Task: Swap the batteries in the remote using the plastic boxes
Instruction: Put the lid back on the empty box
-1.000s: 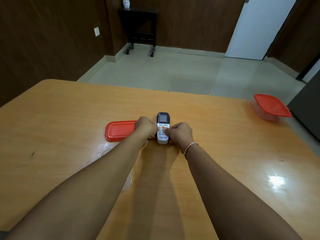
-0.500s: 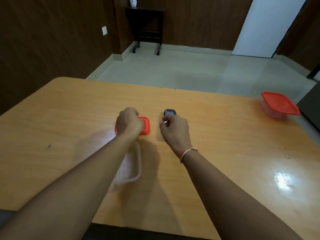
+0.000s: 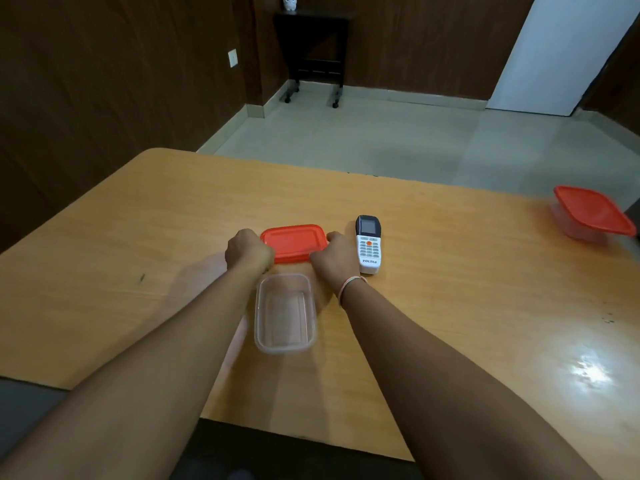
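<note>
While both hands are closing on the red lid (image 3: 293, 242), gripping it from opposite short ends: left hand (image 3: 249, 250) curled on the end farther from the remote (image 3: 369, 244), right hand (image 3: 331, 255) curled on the end nearer the remote, fingertips tucked under or against the rim. Remote lying face up, buttons showing, just beside the right hand and not being held; battery side facing the table (image 3: 450, 306) and therefore unseen. Clear open box (image 3: 284, 312) sitting on the near side of the lid, between the forearms, apparently empty. Judging the step as seating the lid back on the clear box: lifting it level, bringing it toward the body, lining all four corners over the rim before pressing, then pressing evenly around the edge rather than at one end, so that the thin walls are not buckling; keeping the right wrist clear of the remote to avoid nudging it. Second closed box (image 3: 588, 216), red-lidded, standing well apart from the remote on its far right, partly cut off at the frame edge, contents not discernible. No batteries showing anywhere. Fingertips of both hands hidden behind knuckles, so whether the lid is already lifting off the table cannot be told.
</note>
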